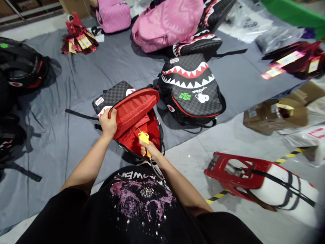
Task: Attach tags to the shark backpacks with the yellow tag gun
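Observation:
A dark checkered backpack [114, 91] with a red lining lies unzipped in front of me. My left hand [108, 123] grips the edge of its raised front flap, thumb on the red inner side. Within the opening, over the red lining [156, 127], my right hand [151, 149] is wrapped round a yellow tagging gun [144, 137]. The gun's thin needle points up and to the left, close to a red piece of the lining. A grey cord hangs from below the gun's handle. Right beside this bag lies a closed checkered backpack [193, 88] with shark teeth and a white cartoon dog.
Pink backpacks [167, 25] lie at the back of the grey-covered table [83, 71]. Bunches of red tags [80, 37] sit behind and at the right. Black bags [22, 67] crowd the left. A cardboard box [264, 117] and a red-framed stool [238, 169] stand on the right.

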Action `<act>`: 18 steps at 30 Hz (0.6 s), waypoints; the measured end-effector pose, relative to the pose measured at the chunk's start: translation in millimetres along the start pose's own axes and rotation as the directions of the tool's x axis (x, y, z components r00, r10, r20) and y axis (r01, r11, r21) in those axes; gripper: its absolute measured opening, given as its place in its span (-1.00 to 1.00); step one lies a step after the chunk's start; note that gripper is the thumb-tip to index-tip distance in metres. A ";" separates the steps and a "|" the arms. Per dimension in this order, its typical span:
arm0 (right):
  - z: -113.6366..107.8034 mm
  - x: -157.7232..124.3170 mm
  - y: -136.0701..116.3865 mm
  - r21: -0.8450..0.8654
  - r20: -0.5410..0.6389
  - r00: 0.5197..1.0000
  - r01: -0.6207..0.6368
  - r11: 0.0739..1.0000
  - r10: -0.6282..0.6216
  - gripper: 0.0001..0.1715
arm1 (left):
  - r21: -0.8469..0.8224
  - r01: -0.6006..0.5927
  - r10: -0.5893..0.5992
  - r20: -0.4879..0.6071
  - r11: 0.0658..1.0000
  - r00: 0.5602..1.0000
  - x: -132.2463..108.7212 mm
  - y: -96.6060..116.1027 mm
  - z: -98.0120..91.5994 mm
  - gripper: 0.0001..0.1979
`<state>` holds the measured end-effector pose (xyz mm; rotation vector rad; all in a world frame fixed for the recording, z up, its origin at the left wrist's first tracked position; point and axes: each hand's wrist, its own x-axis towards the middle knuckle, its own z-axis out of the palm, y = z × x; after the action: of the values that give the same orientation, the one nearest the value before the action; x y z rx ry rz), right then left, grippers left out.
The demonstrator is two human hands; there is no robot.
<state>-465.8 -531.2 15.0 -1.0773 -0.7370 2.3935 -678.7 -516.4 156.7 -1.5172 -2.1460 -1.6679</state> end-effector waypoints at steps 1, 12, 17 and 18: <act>0.9 0.9 0.2 -0.021 -0.014 1.000 -0.009 1.000 0.009 -0.54 | 0.016 0.013 -0.013 -0.010 1.000 1.000 2.6 -3.8 0.8 -0.55; 16.7 18.1 10.2 -0.362 -0.239 0.969 -0.145 0.921 0.058 -0.68 | 0.232 -0.509 0.340 0.513 0.829 0.788 5.2 -37.2 5.6 -0.65; 16.8 24.9 19.2 -0.486 -0.322 0.944 -0.102 0.868 -0.070 -0.57 | 0.433 -0.494 0.018 0.738 0.754 0.674 1.8 -22.6 40.8 -0.55; 16.4 25.1 20.3 -0.493 -0.326 0.942 -0.101 0.864 -0.076 -0.59 | 0.519 -0.443 -0.037 0.678 0.731 0.734 0.9 -19.3 51.3 -0.53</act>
<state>-497.0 -537.7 -2.2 -1.6483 -1.2690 1.9796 -666.7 -476.2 121.3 -2.1329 -2.2817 -0.1667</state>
